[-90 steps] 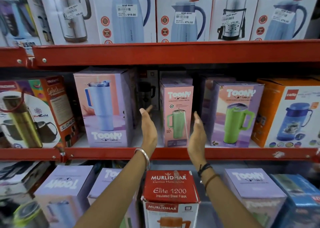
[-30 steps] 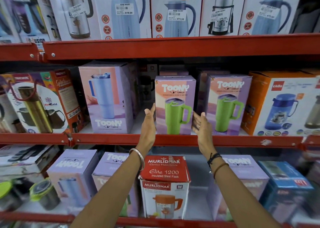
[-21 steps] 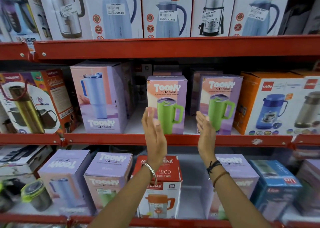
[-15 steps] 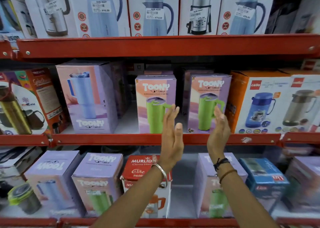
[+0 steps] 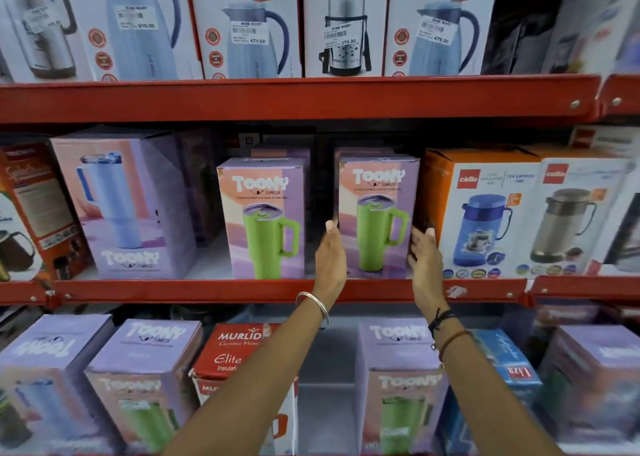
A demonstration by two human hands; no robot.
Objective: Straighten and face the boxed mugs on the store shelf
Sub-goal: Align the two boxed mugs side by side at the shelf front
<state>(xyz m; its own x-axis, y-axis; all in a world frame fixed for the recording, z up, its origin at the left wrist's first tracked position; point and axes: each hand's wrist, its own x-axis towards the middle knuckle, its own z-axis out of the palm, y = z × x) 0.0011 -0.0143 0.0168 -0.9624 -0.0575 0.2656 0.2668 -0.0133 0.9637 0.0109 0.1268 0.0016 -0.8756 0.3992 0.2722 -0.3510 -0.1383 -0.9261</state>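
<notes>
Two purple-and-pink Toony tumbler boxes with a green mug pictured stand facing front on the middle red shelf (image 5: 207, 291): one in the centre (image 5: 263, 213), one to its right (image 5: 377, 213). My left hand (image 5: 330, 258) lies flat against the left side of the right box. My right hand (image 5: 424, 251) presses on its right side, fingers in the narrow gap beside an orange Cello box (image 5: 446, 185). A larger Toony box (image 5: 117, 206) showing a blue tumbler stands further left, turned at an angle. More Toony boxes stand behind these in shadow.
Flask and jug boxes (image 5: 249, 25) fill the upper shelf. A second Cello box (image 5: 571, 220) stands at the right and an orange mug box (image 5: 38, 206) at the far left. On the lower shelf are Toony boxes (image 5: 145, 369) and a red Murlidhar flask box (image 5: 235, 351).
Both hands have moved right from the centre Toony box, which now faces front, to either side of the right Toony box. The view has shifted right with them.
</notes>
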